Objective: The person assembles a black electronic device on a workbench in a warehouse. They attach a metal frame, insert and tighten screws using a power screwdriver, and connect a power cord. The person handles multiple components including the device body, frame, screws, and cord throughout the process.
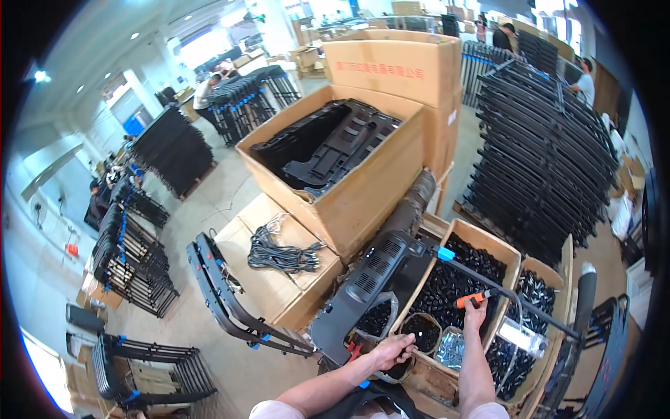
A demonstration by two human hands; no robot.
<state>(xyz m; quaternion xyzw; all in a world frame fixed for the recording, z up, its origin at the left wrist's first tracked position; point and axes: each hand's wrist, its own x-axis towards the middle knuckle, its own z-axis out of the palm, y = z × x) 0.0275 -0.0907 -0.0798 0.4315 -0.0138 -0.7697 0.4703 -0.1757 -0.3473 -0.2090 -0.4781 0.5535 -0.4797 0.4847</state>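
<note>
My right hand [475, 315] is wrapped round an orange-and-black power screwdriver [473, 299], held over a wooden bin of small shiny black parts [457, 269]. A thin hose or cord curves near the tool. Lower and to the left, my left hand [394, 351] has its fingers pressed together above small containers; what they hold, if anything, is too small to make out. Close by are a round tub of small dark parts [421, 332] and a silvery foil bag [450, 347]. Left of them lies a long black plastic housing with vents [370, 272].
A big carton of black moulded parts [342, 188] stands ahead. A bundle of dark cables [283, 248] lies on a lower carton [241, 227], beside curved black frames [223, 304]. A tall stack of black frames [548, 146] rises at right. Other people work farther back.
</note>
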